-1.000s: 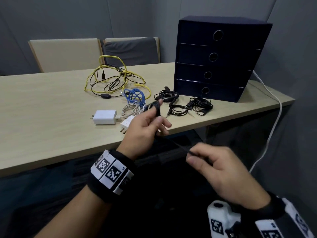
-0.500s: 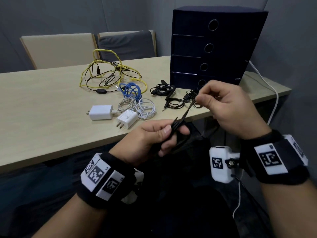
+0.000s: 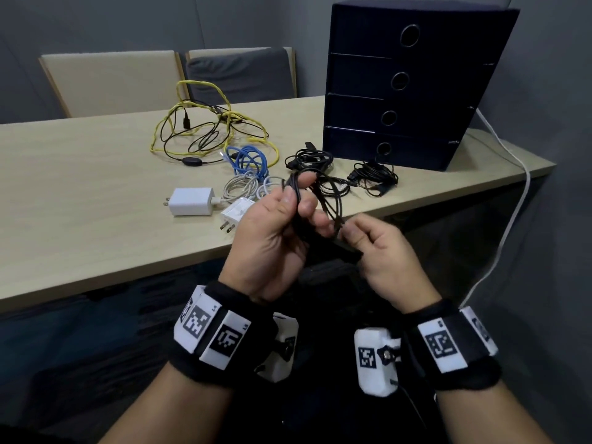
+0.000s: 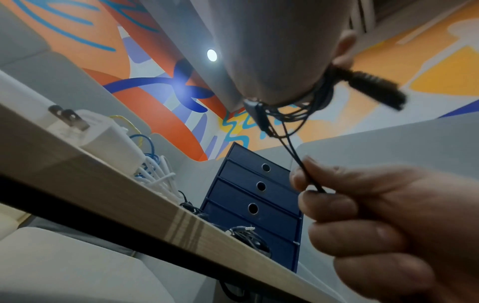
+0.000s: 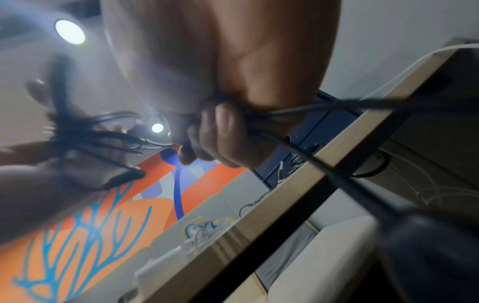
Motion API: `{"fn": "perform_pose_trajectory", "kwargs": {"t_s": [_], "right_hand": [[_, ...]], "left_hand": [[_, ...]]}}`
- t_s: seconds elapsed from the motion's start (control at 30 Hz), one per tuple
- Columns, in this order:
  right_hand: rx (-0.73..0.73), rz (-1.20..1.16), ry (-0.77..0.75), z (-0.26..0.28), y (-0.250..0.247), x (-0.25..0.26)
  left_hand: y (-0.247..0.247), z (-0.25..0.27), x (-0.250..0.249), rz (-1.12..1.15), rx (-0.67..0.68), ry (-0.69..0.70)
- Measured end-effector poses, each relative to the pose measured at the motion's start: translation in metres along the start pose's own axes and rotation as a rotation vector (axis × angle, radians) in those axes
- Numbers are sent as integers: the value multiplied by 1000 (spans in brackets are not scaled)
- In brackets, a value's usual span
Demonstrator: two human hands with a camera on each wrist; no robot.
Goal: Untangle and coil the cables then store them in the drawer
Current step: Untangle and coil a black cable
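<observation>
Black cable [image 3: 323, 200], thin, limp and light, is held above the desk [image 3: 80, 193] edge: left hand [image 3: 272, 238] grips its gathered loops, right hand [image 3: 381, 251] pinches the free end. Judged springy; best held at the loop bundle. Counted on the desk: three coiled black bundles, one yellow-and-black tangle [image 3: 205, 129], one blue coil, two white chargers. One drawer unit [image 3: 416, 84], four drawers, all closed.

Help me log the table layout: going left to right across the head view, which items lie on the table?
White charger → yellow cable tangle → blue cable → black cable coil → another black cable bundle → dark blue drawer unit.
</observation>
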State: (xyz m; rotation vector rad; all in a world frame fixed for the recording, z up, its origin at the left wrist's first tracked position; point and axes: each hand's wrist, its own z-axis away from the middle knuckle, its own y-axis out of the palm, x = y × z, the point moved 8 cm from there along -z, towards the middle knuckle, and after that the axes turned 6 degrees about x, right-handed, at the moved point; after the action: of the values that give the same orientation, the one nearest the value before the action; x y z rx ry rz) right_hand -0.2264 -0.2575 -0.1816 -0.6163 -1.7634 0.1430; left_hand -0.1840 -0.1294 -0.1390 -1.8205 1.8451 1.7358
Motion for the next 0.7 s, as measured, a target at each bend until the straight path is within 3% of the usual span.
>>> {"fn": "perform_pose_trajectory", "kwargs": {"t_s": [0.2, 0.43, 0.53, 0.63, 0.7], "right_hand": [[81, 163, 97, 23, 27, -5], [188, 235, 49, 39, 46, 2], [204, 267, -17, 47, 44, 14], [174, 374, -62, 46, 27, 30], [163, 421, -52, 43, 14, 36]], "left_hand": [[-33, -1, 9, -95, -248, 106], [-39, -1, -2, -321, -334, 208], [-37, 1, 2, -694, -235, 153], [-38, 8, 30, -1132, 34, -72], [-44, 16, 43, -1148, 129, -217]]}}
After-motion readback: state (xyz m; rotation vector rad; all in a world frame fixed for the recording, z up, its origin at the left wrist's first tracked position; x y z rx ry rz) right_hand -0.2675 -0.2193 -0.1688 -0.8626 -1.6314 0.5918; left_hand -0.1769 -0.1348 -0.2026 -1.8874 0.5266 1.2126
